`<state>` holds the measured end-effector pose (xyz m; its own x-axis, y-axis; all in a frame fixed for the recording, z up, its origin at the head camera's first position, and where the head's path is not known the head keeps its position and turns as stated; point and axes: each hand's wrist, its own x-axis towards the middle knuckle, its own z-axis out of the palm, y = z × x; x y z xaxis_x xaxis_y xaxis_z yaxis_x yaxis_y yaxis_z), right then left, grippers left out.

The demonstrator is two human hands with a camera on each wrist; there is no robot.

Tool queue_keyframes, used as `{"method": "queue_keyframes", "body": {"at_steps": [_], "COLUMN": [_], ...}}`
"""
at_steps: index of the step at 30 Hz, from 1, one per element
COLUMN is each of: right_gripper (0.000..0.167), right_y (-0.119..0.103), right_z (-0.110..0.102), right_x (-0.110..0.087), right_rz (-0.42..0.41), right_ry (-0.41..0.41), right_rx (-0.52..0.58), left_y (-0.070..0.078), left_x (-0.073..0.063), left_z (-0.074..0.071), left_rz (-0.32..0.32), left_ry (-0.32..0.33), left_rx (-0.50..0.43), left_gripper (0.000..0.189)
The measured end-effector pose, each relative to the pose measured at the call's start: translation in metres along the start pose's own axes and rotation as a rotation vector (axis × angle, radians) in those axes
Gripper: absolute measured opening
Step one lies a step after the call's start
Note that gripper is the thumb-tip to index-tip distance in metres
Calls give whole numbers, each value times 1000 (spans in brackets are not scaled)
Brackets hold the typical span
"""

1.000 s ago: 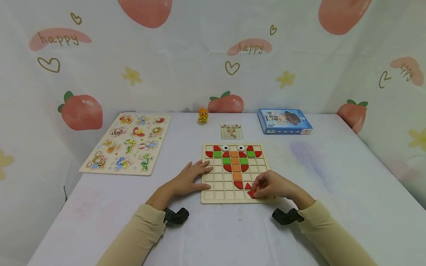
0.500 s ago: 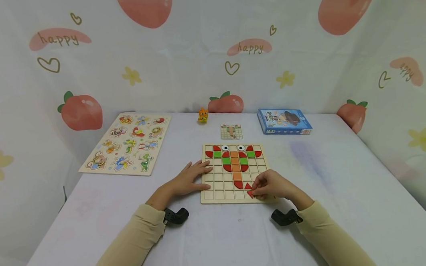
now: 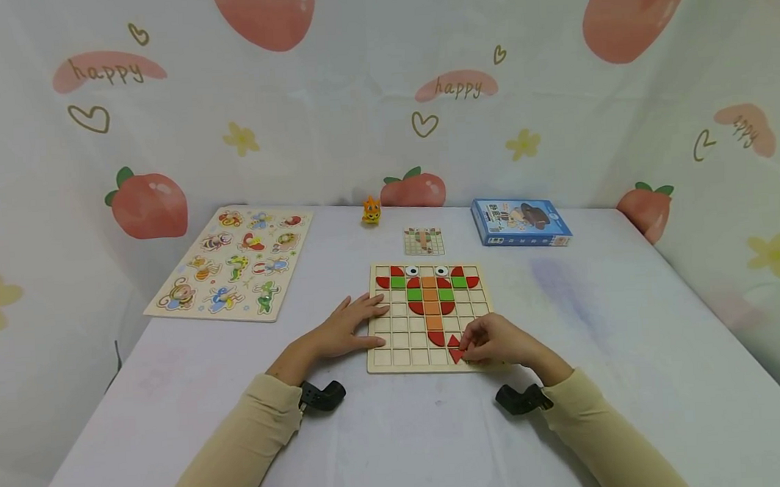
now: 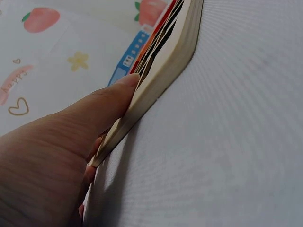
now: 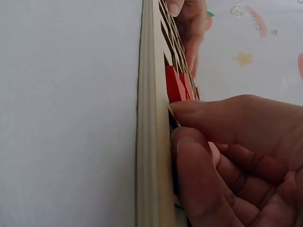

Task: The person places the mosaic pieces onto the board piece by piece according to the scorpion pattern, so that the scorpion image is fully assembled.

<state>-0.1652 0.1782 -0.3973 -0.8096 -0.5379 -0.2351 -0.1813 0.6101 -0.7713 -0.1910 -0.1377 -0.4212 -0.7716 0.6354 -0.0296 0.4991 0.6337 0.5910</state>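
A wooden grid board [image 3: 400,339] lies on the table, bearing red, green and orange pieces and two eye pieces [image 3: 413,271]. My left hand [image 3: 339,331] rests at its left edge, fingers spread over the rim; the thumb [image 4: 112,101] presses the edge in the left wrist view. Over the board's lower right is my right hand [image 3: 497,339]. Its curled thumb and forefinger hold the lower red triangle [image 3: 456,355] by the right corner, which the thumb hides. This triangle lies in a bottom-row square, point down, below another red triangle [image 3: 454,340].
A small pattern card [image 3: 424,242] lies behind the board, with a blue box [image 3: 521,222] to its right. Farther back stands an orange toy figure [image 3: 371,211]. An insect-picture puzzle board [image 3: 232,265] lies at the left. A printed cloth [image 3: 330,114] hangs behind the table.
The lower red triangle has shifted slightly left and straightened into its square under the other triangle. My right hand moved a little with it. My left hand has stayed put.
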Motion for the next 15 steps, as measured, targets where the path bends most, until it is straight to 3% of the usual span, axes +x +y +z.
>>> {"method": "queue_keyframes", "body": {"at_steps": [15], "right_gripper": [14], "right_y": [-3], "right_z": [-5], "right_x": [-1], "right_rz": [23], "right_ry": [49], "right_rx": [-41], "left_y": [0], "left_x": [-1], "left_z": [-2], "left_rz": [-7], "left_ry": [-16], "left_rx": [7], "left_gripper": [65]}}
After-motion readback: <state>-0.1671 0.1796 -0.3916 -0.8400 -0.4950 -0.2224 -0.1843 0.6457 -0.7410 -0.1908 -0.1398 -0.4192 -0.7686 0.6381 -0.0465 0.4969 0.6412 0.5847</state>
